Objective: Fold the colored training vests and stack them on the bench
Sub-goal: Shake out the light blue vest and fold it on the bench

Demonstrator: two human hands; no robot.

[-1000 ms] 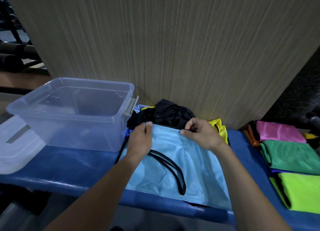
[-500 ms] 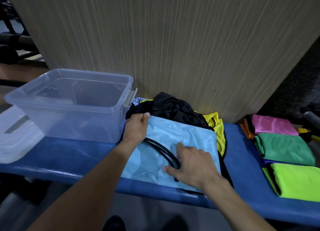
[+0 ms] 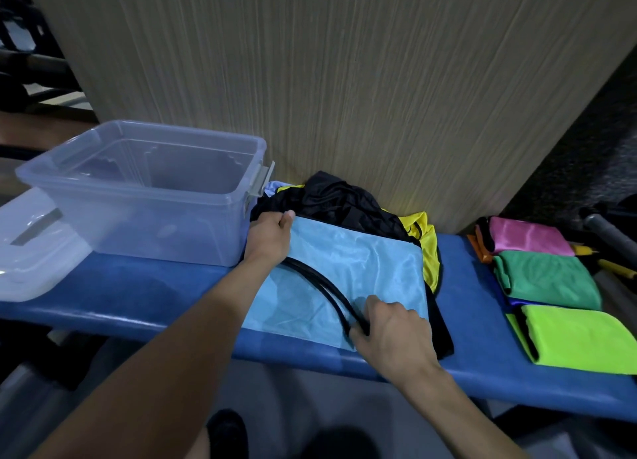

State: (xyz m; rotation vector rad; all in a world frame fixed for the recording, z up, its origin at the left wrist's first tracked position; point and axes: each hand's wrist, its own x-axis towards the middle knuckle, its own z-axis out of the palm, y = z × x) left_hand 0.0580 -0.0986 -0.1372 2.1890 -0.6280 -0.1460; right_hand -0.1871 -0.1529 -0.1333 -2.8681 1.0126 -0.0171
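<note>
Leftmost, a flat translucent lid (image 3: 31,251) lies on the blue tabletop (image 3: 148,293), and a clear plastic bin (image 3: 148,196) stands just beside it, touching the left hand's knuckles. That left hand (image 3: 270,236) has its fingers (image 3: 287,217) curled over the far left corner of the light blue vest (image 3: 348,272), thumb side pinching the fabric edge where it meets a crumpled black vest (image 3: 341,200). From under that wrist a black trim band (image 3: 320,286) curves across the blue cloth toward the right hand. The blue vest lies flat between the two hands, reaching the tabletop's near edge. Beyond the left fingertips the black vest is heaped against the wood-grain panel (image 3: 344,79), with a yellow vest (image 3: 427,244) showing past its right side. The right hand (image 3: 393,338) rests at the near right corner of the blue vest; its fingers (image 3: 377,307) are bent down onto the cloth beside the trim's end, though whether they pinch the fabric cannot be told. Well apart to the right of those fingers lie folded vests: pink (image 3: 524,234) farthest, green (image 3: 548,279) in the middle, lime (image 3: 579,341) nearest.
</note>
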